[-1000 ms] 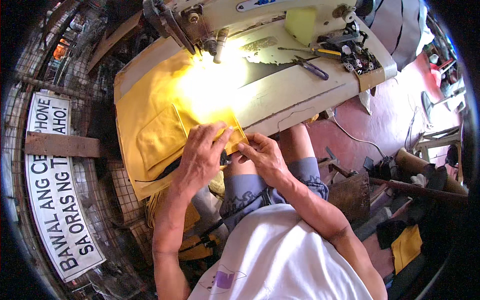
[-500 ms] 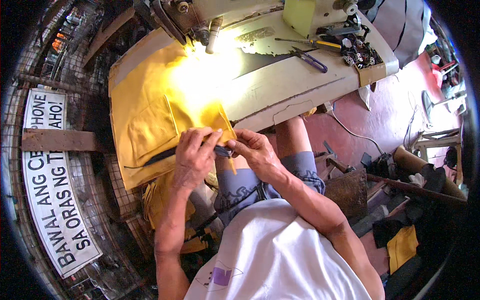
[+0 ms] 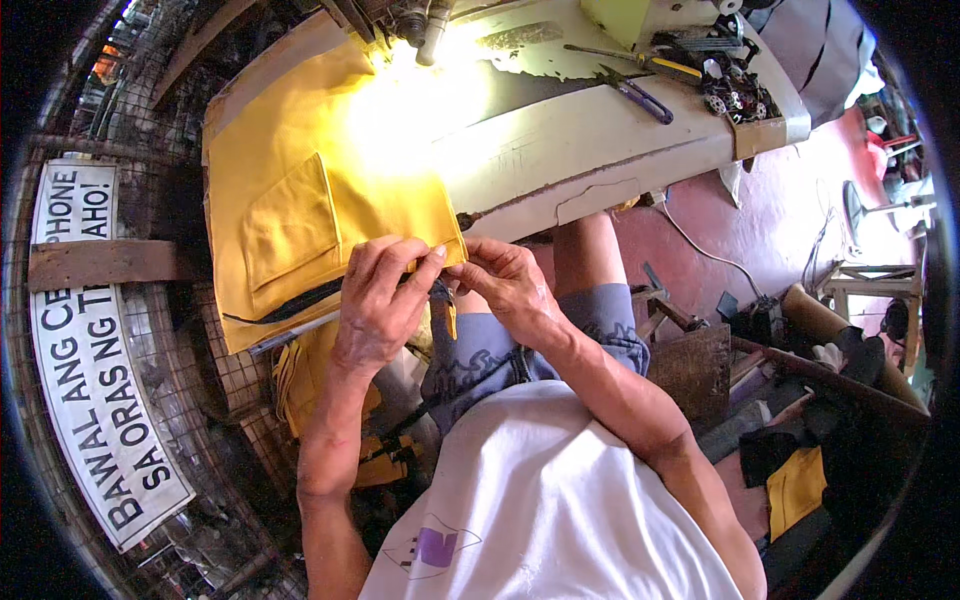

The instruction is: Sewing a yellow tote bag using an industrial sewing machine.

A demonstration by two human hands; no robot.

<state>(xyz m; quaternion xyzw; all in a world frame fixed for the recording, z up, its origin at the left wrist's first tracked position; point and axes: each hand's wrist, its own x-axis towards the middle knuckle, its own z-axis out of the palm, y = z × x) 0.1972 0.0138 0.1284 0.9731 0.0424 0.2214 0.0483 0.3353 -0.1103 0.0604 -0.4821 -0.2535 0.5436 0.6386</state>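
Note:
A large yellow fabric piece [image 3: 285,130] with a pocket-shaped panel [image 3: 295,225] lies over the left of the sewing table and hangs past its front edge. My left hand [image 3: 385,295] pinches the fabric's near right corner between thumb and fingers. Close beside it, my right hand [image 3: 505,285] is closed on the same corner, fingertips almost meeting the left ones. A narrow black strip [image 3: 290,303] runs along the fabric's lower edge and passes behind my left hand. Below the fingers dangles a small yellow end [image 3: 451,318]. What exactly lies between the fingertips is hidden.
A sewing machine [image 3: 640,22] stands at the back, under a strong glare. On the table [image 3: 590,150] lie a screwdriver [image 3: 670,67], thread snips [image 3: 640,98] and metal bobbins [image 3: 735,90]. Wire mesh with a white sign [image 3: 100,400] rises at left. Scraps [image 3: 797,490] fill a bin at right.
The fabric now lies flatter, its pocket panel smoother and its right edge straighter. Both hands keep to the same corner, with fingers slightly shifted. The whole view has tilted a little.

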